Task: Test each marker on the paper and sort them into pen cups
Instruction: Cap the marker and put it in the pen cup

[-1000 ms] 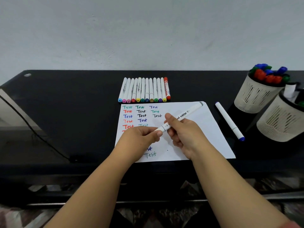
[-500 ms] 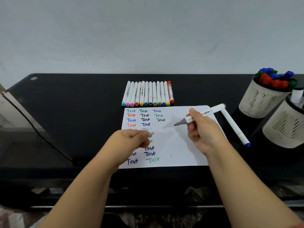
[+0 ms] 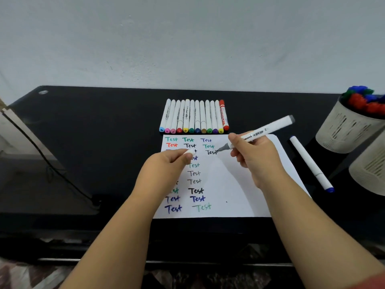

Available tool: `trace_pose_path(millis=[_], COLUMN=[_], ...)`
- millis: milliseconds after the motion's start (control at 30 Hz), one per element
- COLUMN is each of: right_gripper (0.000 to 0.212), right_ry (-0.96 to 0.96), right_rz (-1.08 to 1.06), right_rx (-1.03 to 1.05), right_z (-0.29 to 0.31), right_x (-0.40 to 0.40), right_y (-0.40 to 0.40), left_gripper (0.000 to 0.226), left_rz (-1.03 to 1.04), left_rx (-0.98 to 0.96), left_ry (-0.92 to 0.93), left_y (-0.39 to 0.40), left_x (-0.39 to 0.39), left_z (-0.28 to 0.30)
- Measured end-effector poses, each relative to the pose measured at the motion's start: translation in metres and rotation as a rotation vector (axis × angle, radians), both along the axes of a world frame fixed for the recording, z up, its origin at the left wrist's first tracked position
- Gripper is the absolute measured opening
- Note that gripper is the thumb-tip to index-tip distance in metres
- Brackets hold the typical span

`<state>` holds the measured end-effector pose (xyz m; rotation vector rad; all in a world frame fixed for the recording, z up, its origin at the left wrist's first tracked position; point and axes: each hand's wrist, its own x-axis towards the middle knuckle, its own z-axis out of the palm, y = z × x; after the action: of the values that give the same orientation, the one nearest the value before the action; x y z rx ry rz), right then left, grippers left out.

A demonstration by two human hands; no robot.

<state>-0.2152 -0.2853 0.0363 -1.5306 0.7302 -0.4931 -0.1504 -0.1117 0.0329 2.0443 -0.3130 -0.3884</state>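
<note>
- Testing step: right hand (image 3: 253, 158) grips the uncapped marker (image 3: 258, 133), tip just above the paper (image 3: 239, 184).
- Left hand (image 3: 166, 165), beside it, pinches the cap (image 3: 190, 152).
- Next is probably writing, recapping, then the pen cups (image 3: 345, 130) far right.

Home desk or study corner. Glossy black tabletop (image 3: 93, 132) against plain pale wall (image 3: 187, 38); cable (image 3: 52, 163) at its left edge; 2 mesh pen cups (image 3: 343, 130) at right.
</note>
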Motion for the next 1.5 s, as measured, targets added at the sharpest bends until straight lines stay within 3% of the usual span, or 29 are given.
trace_pose_path(millis=[167,333,1500], right_gripper=[0.023,0.019,0.022], right_ry=[0.022,-0.035,-0.014], right_rz=[-0.005,0.042,0.058], right_rx=[-0.202,-0.271,-0.353], right_z=[-0.018,-0.025,-0.034], right_x=[0.014,0.015,0.016], right_y=[0.004,0.009,0.006], left_gripper=[0.033,0.034,0.033], left_rz=[-0.031,-0.053,-0.047], left_rx=[0.047,0.076,0.06], left_ry=[-0.059,-0.054,-0.046], left_y=[-0.001,-0.001,-0.003], left_x=[0.006,0.01,0.007], left_z=[-0.005,-0.008,-0.012])
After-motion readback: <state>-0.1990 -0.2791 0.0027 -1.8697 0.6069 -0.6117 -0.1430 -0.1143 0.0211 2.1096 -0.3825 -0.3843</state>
